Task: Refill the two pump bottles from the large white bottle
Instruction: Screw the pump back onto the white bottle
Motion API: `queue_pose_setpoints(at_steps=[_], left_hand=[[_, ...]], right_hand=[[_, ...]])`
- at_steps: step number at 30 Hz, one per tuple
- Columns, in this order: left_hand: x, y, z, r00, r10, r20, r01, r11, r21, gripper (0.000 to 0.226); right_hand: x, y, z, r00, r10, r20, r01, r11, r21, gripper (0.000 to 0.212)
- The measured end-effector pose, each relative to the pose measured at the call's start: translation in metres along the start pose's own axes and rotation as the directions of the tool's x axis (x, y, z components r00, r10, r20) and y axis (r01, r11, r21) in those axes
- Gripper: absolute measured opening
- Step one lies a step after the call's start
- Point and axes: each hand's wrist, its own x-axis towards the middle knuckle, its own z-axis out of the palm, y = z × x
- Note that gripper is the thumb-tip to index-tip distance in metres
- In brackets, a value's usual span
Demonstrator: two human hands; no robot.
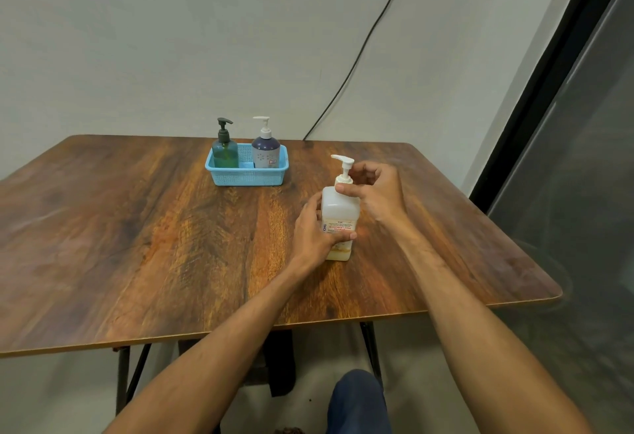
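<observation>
The large white bottle (339, 208) stands upright on the wooden table (154, 245), right of centre, with its white pump head fitted. My left hand (314, 231) grips its body from the left, thumb across the label. My right hand (375, 190) curls round the pump collar at the bottle's neck. Two pump bottles stand in a blue basket (248, 176) at the back: a green one with a dark pump (224, 150) on the left and a purple one with a white pump (266, 150) on the right.
A black cable (360, 56) runs down the wall behind the table to its back edge. A dark glass panel (566, 159) rises on the right, close to the table's right edge. My knee (358, 399) shows below the front edge.
</observation>
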Motion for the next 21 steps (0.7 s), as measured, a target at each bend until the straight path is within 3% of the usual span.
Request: queue_pose_setpoints(at_steps=[13, 21], left_hand=[[0.0027, -0.0050, 0.0009, 1.000, 0.007, 0.005, -0.007, 1.000, 0.013, 0.097], [0.0040, -0.0048, 0.0017, 1.000, -0.001, 0.010, 0.001, 1.000, 0.003, 0.095]], right_hand=[[0.0055, -0.0010, -0.0082, 0.983, -0.057, 0.175, 0.055, 0.998, 0.016, 0.031], [0.0068, 0.0003, -0.0101, 0.978, -0.060, 0.198, 0.058, 0.998, 0.014, 0.033]])
